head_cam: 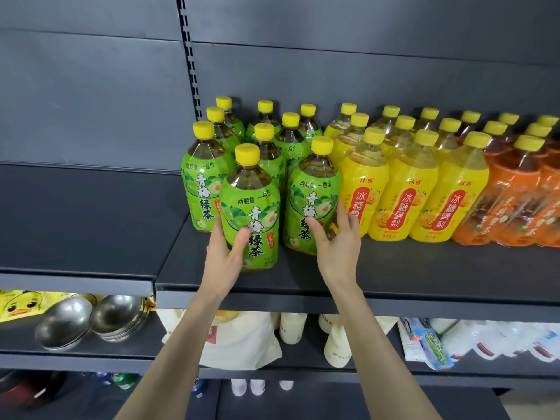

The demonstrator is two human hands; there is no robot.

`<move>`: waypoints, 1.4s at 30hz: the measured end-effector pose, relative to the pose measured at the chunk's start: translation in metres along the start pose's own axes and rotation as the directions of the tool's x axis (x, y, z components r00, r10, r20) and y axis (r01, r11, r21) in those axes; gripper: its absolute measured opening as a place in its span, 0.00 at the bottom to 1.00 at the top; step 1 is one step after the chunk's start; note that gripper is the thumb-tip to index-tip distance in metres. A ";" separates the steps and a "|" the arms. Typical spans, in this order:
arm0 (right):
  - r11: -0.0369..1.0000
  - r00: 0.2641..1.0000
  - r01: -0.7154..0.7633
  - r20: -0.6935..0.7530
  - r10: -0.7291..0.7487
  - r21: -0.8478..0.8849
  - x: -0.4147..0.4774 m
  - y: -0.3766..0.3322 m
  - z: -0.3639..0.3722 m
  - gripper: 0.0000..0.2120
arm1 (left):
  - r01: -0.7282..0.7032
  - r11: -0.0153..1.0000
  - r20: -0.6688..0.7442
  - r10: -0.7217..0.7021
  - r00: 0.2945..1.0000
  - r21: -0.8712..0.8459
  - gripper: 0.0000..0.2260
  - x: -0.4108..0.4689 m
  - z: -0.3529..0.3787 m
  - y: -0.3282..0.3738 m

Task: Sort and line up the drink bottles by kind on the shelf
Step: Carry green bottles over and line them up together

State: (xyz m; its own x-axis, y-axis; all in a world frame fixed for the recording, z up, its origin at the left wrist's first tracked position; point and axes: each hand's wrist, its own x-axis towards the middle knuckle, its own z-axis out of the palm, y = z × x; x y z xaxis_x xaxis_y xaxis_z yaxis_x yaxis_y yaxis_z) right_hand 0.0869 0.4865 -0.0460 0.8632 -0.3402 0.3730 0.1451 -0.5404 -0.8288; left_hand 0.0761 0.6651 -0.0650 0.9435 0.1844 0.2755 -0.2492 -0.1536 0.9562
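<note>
Bottles with yellow caps stand on the dark shelf [394, 268], grouped by label colour: green on the left, yellow [403, 195] in the middle, orange [509, 195] on the right. My left hand [225, 256] grips the lower part of a front green-label bottle [248, 207], thumb across its label. My right hand [335, 241] touches the neighbouring front green-label bottle [312, 201] with straight fingers, thumb on the label, fingers reaching between it and the first yellow bottle. More green-label bottles [203, 177] stand in rows behind.
The shelf's left section [75, 219] is bare of bottles. Below, steel bowls [91, 319], a cloth bag [239, 341], white bottles [292, 327] and packets [433, 344] fill the lower shelf. Cans [124, 380] sit on the lowest level.
</note>
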 end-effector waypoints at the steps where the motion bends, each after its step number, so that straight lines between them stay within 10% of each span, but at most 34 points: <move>1: 1.000 1.000 -0.010 -0.017 0.011 0.026 -0.002 0.001 0.001 0.34 | -0.010 1.000 0.005 0.010 1.000 0.007 0.20 -0.001 0.000 0.001; 5: 0.951 0.995 0.007 -0.095 0.024 0.310 -0.025 -0.001 -0.005 0.22 | -0.031 0.999 0.068 0.033 0.997 -0.024 0.18 -0.014 0.006 0.006; 8: 0.866 0.988 -0.050 0.153 -0.031 0.497 -0.037 -0.006 -0.008 0.21 | -0.010 0.999 0.134 0.014 0.991 -0.031 0.18 -0.024 0.014 0.006; 16: 0.862 0.984 -0.071 0.179 -0.024 0.502 -0.041 -0.002 -0.022 0.27 | -0.160 0.973 0.142 0.137 0.980 0.165 0.22 -0.018 0.006 0.032; 21: 0.860 0.993 -0.081 0.115 0.026 0.504 -0.039 0.003 -0.028 0.33 | -0.283 0.832 -0.013 0.329 0.944 0.477 0.20 0.042 0.006 0.085; 30: 0.876 0.997 -0.062 0.075 0.030 0.478 -0.037 0.005 -0.026 0.26 | -0.170 0.516 0.121 0.127 0.984 0.840 0.38 0.102 0.041 0.108; 42: 0.868 0.997 -0.048 0.073 0.014 0.495 -0.036 0.011 -0.025 0.33 | -0.153 0.810 0.425 -0.128 0.896 0.566 0.46 0.131 0.009 0.118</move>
State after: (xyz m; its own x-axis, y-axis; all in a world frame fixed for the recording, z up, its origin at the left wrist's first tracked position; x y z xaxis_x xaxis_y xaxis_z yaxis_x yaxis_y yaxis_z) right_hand 0.0456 0.4736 -0.0583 0.8979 -0.2909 0.3303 0.3236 -0.0721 -0.9434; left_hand 0.1720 0.6621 0.0832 0.9703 -0.2272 0.0827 -0.2221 -0.7020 0.6767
